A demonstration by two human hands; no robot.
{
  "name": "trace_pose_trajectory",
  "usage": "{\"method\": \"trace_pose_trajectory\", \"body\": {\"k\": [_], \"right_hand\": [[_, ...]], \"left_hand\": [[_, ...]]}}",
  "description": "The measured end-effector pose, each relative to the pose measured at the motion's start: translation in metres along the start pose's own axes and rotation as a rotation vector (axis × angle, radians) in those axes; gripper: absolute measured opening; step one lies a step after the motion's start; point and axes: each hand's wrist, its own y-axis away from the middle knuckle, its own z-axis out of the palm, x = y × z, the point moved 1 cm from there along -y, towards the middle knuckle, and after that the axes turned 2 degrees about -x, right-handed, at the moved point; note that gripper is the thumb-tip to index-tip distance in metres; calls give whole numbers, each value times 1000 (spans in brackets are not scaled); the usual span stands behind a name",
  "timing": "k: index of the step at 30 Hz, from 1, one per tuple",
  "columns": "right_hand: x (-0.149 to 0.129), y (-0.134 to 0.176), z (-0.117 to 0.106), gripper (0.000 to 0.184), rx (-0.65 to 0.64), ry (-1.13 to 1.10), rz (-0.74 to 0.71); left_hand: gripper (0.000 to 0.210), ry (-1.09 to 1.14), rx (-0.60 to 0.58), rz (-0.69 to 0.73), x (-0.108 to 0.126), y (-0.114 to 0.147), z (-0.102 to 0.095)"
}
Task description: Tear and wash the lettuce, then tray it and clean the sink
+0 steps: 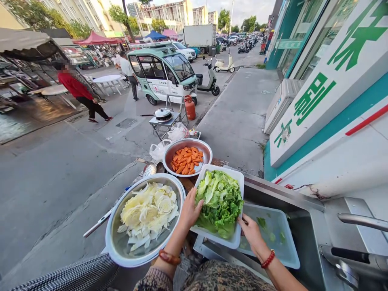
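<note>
A white plastic tray (239,178) heaped with green lettuce (220,198) is held between my two hands, over the left edge of the sink. My left hand (190,208) grips its left rim, the thumb lying inside over the leaves. On the lower right side, my right hand (250,228) is closed on the wall, with some fingers hidden beneath. Left of the tray stands a steel bowl (112,226) of sliced cabbage (151,212). Behind it, another metal bowl (207,151) contains cut carrots (186,159).
A second plastic tray (291,242) with water and leaf bits lies in the sink (303,218), beside a faucet (360,220). A skimmer (149,169) rests near the bowls. Farther off are a pan (163,114), a red gas cylinder (190,108) and a small vehicle (165,74). Two people walk left.
</note>
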Motion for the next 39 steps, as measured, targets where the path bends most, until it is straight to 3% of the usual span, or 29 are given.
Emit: {"method": "trace_pose_trajectory", "body": {"k": [10,17,25,33,39], "right_hand": [[19,3,-4,68,-23,-34,78],[6,7,-1,71,40,-45,25],[-8,-13,-3,66,27,-143,44],[-17,-10,5,52,-7,-176,88],[-14,-6,5,52,-82,-233,141]], "left_hand": [[65,31,7,-39,1,11,-9],[63,28,16,-6,-7,17,1],[64,-74,47,43,-12,-3,21],[67,-92,-34,56,1,-30,18],[69,-54,-64,101,3,-52,9]]}}
